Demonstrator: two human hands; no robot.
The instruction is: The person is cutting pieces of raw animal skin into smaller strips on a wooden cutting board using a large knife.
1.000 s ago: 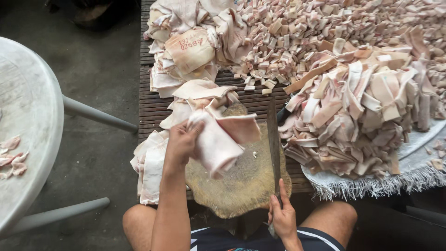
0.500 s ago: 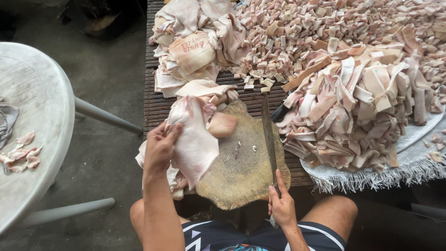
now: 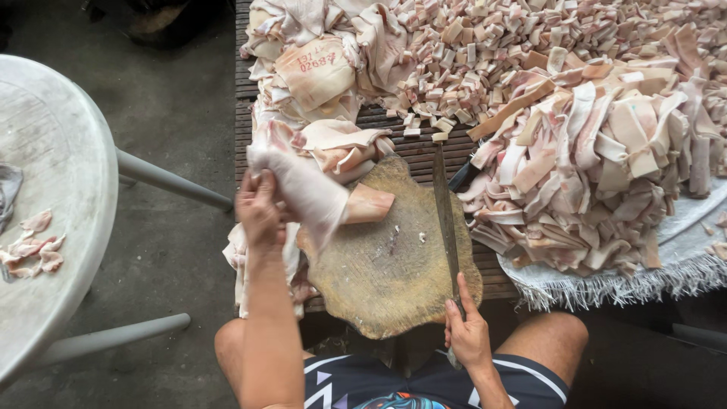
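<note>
1. Two hands are busy here. The left hand (image 3: 260,214) has its fingers (image 3: 250,198) pinched around a pale sheet of pork skin (image 3: 307,189), holding it up over the left edge of the chopping block (image 3: 386,265).
2. The right hand (image 3: 469,333) sits at the near edge of the block, fingers curled tight around the handle of a long knife (image 3: 445,208). The index finger lies along the blade's base.
3. The knife lies flat across the right side of the block, tip pointing to the far side of the slatted desk (image 3: 401,148).
4. The block is a round, worn wooden slab at the desk's near edge, right above the person's knees. A small folded skin piece (image 3: 369,203) rests on its far-left part, touching the held sheet.
5. More uncut skin sheets (image 3: 318,68) are heaped at the far-left corner of the desk.
6. Cut strips (image 3: 598,167) are piled on a white woven sack (image 3: 681,242) along the right edge; small diced cubes (image 3: 515,45) cover the far side.
7. A white plastic table (image 3: 45,212) stands well apart on the left, a few scraps (image 3: 34,246) on it.
</note>
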